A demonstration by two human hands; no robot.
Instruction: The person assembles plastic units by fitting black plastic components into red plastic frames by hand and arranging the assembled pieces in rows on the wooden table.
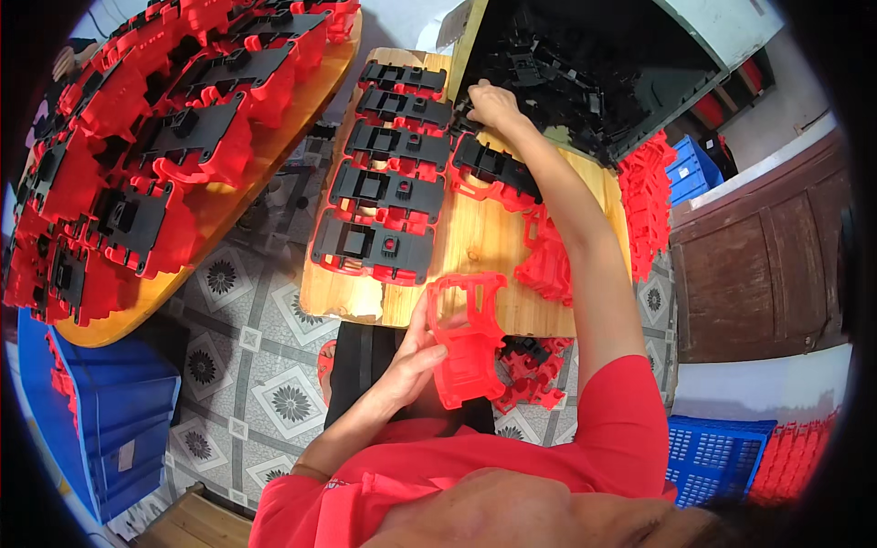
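Note:
My left hand (413, 361) grips a red plastic frame (468, 342) upright over the near edge of the wooden table, its fingers behind the frame and its thumb in front. My right hand (494, 106) reaches to the far side, by the front of a big box heaped with small black plastic parts (539, 73). Its fingers are curled, and what is in them is hidden. Just below that hand lies a red frame with a black plate (496, 167). Several such assembled pieces (379, 245) stand in a column on the table's left. Beneath my right forearm are bare red frames (545, 256).
A rounded wooden table (315, 119) at the left carries many stacked red and black pieces. Blue crates stand at the lower left (119, 429) and lower right (722, 457). Red frames (647, 205) are piled right of the work table (475, 237). Patterned tiles (274, 365) cover the floor.

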